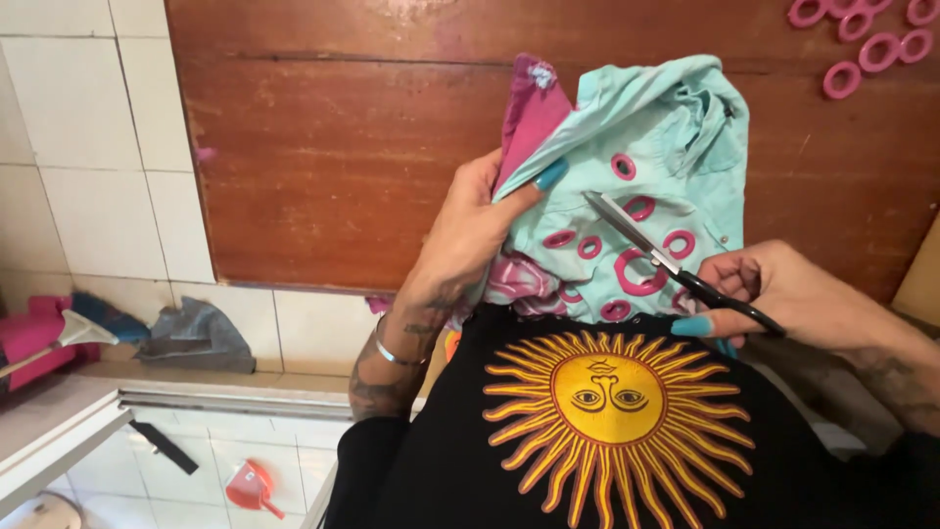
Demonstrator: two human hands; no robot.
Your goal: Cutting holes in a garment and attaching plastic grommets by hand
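Observation:
A mint-green garment [666, 147] with pink fabric rings sewn on it lies on a brown wooden tabletop [343, 157]. My left hand [470, 230] grips the garment's left edge together with a folded pink cloth [534, 118]. My right hand [783, 289] holds black-handled scissors [676, 263]; their blades point up-left, lying over the garment next to a large pink ring [636, 274]. Both hands have teal nails. A black shirt with a yellow sun print [607, 402] fills the lower middle of the view.
Several loose pink rings [862, 39] lie at the table's top right corner. White wall tiles [88, 147] are at left. Below them sit a grey cloth [196, 338], a pink brush [39, 343] and an orange dustpan [253, 487] on the tiled floor.

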